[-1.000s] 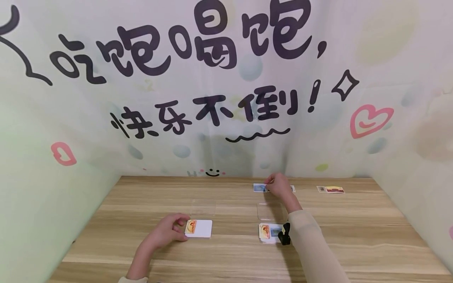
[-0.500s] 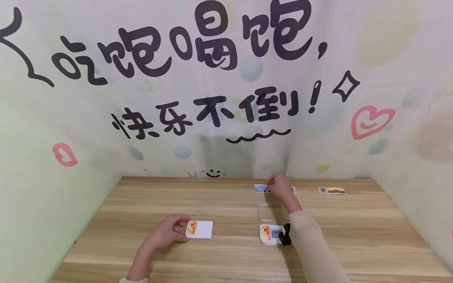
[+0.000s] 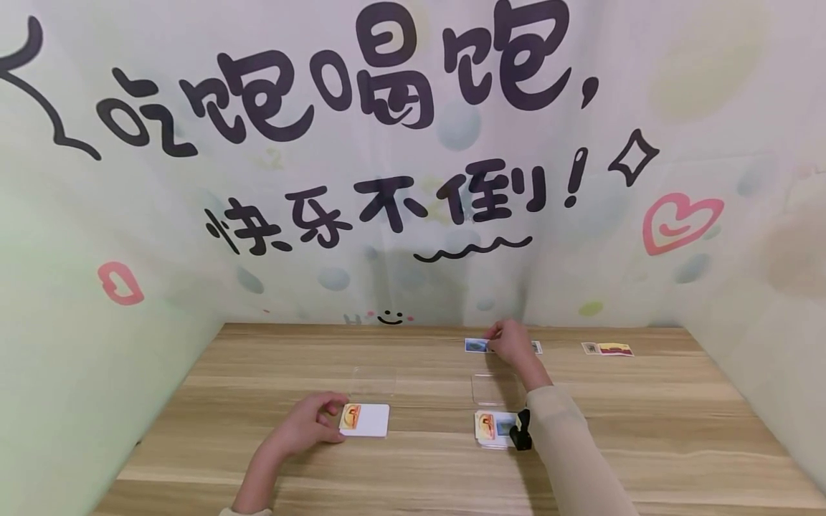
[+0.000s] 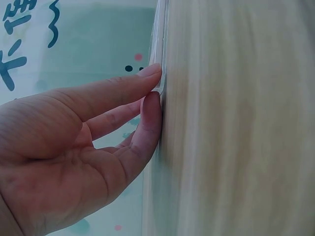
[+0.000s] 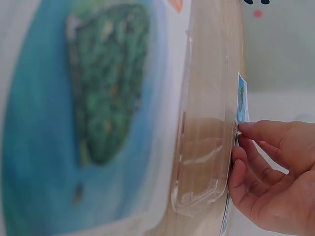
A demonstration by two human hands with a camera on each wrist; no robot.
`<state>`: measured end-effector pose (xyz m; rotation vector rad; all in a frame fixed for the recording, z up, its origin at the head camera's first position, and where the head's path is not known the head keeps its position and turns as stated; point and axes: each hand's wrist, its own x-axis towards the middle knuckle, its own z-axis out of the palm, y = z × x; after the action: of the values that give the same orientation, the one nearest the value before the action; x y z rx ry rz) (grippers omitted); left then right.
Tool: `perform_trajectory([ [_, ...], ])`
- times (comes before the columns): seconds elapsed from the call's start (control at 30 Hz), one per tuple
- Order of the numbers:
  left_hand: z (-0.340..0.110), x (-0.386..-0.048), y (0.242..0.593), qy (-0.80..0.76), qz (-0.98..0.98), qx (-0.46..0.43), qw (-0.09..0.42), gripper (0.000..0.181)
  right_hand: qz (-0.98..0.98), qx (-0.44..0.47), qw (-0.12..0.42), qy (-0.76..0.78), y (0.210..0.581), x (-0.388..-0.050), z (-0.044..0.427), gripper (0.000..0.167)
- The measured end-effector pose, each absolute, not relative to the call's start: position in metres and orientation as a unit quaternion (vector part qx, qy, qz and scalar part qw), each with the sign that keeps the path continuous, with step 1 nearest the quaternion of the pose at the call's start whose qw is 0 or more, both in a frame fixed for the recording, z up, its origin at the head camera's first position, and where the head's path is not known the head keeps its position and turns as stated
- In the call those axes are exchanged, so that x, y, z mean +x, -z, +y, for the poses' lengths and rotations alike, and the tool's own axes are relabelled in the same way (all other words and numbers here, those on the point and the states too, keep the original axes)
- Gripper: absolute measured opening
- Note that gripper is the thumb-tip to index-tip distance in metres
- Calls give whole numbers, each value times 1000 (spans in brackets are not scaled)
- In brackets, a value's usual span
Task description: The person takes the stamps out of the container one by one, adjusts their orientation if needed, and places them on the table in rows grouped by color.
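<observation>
In the head view my left hand [image 3: 310, 423] holds the left edge of a white card [image 3: 374, 421] that bears an orange picture sticker [image 3: 352, 416]. Seen from the left wrist, the finger and thumb grip the thin edge of the card, low over the wood. My right hand [image 3: 514, 345] reaches to the back of the table, its fingertips pinching at a row of small picture stickers. One blue sticker [image 3: 476, 345] shows left of the fingers; the rest is mostly covered. In the right wrist view, the blue sticker [image 5: 241, 101] stands slightly raised beside the thumb and finger.
Two clear plastic lids [image 3: 372, 383] [image 3: 493, 389] lie mid-table. Near the right forearm lies a second white card [image 3: 485, 428] with orange and blue pictures, partly behind the black wrist camera [image 3: 520, 430]. More stickers [image 3: 608, 349] lie at back right. A printed curtain [image 3: 387, 287] borders the table.
</observation>
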<state>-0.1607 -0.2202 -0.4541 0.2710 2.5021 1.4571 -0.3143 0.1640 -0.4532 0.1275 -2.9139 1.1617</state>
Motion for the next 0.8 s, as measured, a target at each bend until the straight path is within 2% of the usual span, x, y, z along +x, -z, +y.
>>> perform_trajectory([
  [0.63,-218,-159,451,-492,859,92,108,57,-919,61,1,-391,456,-316,170,4],
  [0.8,-218,-160,451,-494,858,85,110,56,-919,42,-10,-392,454,-316,168,5],
])
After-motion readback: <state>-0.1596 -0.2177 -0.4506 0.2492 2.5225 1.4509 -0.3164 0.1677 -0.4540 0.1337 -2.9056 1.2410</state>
